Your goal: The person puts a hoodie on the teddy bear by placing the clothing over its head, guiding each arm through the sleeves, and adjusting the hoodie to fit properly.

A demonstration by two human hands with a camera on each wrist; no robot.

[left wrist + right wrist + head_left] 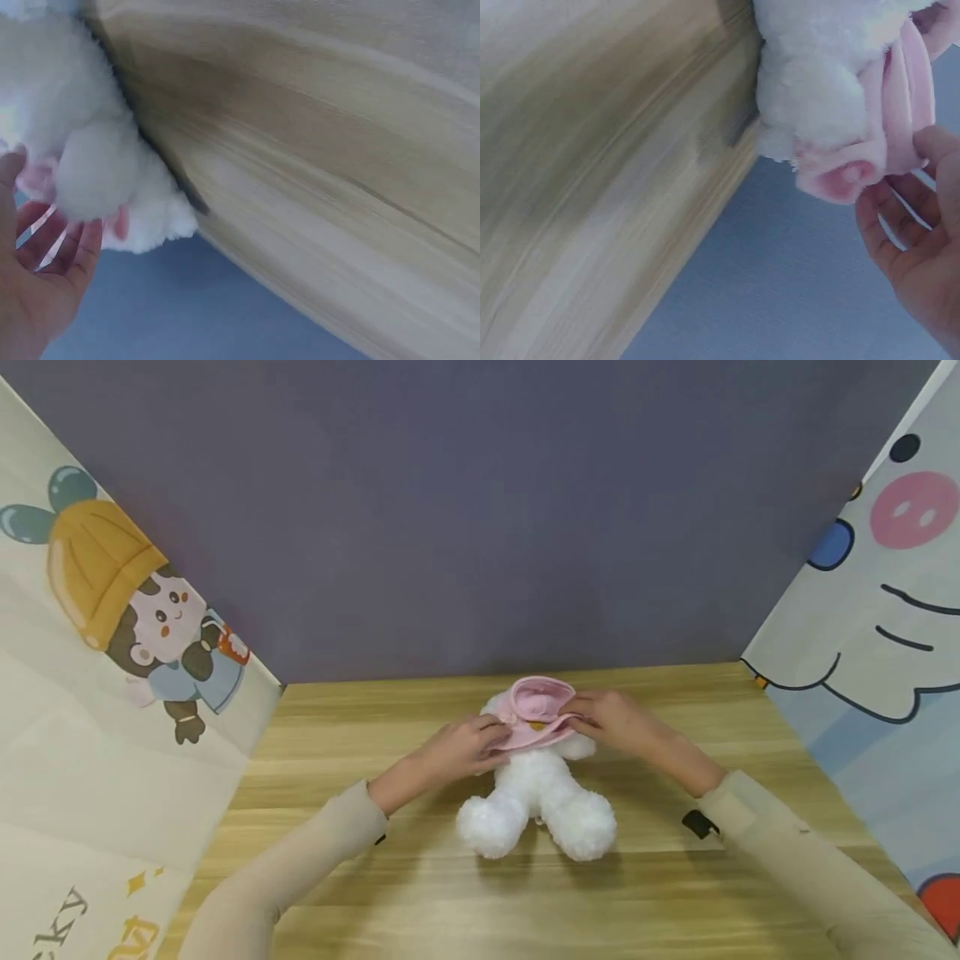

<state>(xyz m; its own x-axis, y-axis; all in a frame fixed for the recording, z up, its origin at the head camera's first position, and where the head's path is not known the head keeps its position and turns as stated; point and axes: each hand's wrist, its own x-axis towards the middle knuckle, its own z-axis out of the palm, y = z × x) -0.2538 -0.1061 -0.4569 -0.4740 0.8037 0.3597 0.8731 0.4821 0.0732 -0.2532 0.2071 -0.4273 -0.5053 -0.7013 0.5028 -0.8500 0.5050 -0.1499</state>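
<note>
A white fluffy plush toy (536, 781) lies on its back on the table, its two legs pointing toward me. Pink doll clothing (517, 740) covers its head, with a round opening at the top. My left hand (459, 748) grips the cloth's left edge, fingers bent around it. On the other side my right hand (624, 725) pinches the right edge between thumb and fingers. The right wrist view shows the folded pink cloth (909, 94) between thumb and fingers. White fur hides most of the cloth in the left wrist view. The toy's face is hidden.
The wood-grain table (322, 852) meets a plain dark grey wall (480, 527) at the back. Side panels with cartoon prints, a child in a yellow hat (105, 568) and a pink-nosed figure (915, 510), stand left and right.
</note>
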